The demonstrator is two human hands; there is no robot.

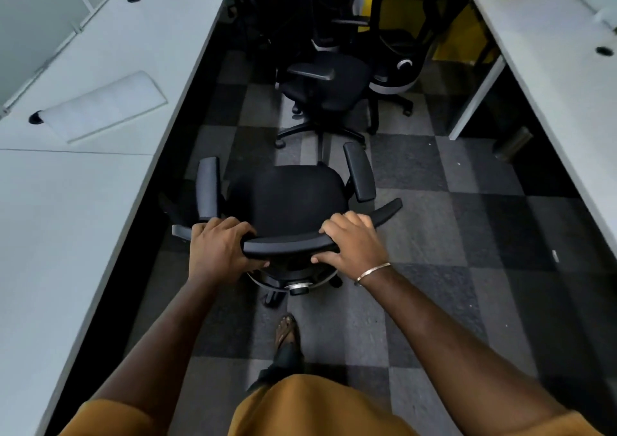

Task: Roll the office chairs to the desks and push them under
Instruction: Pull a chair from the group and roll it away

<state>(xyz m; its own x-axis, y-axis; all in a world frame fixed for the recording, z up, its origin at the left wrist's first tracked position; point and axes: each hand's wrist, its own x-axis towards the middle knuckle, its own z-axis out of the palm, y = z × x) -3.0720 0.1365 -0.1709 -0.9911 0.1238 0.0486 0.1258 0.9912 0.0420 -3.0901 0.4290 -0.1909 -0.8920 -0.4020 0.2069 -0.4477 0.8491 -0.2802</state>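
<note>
Both hands clamp the near office chair's backrest top rail [287, 243]: left hand [218, 248], right hand [354, 243], fingers curled over. Chair seat [287, 198] faces straight ahead, just right of the left desk [100, 182]; left hand nearer it.

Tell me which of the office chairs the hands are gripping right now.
The nearest chair: left hand and right hand grip its backrest top. The two chairs farther down the aisle stand untouched.
</note>
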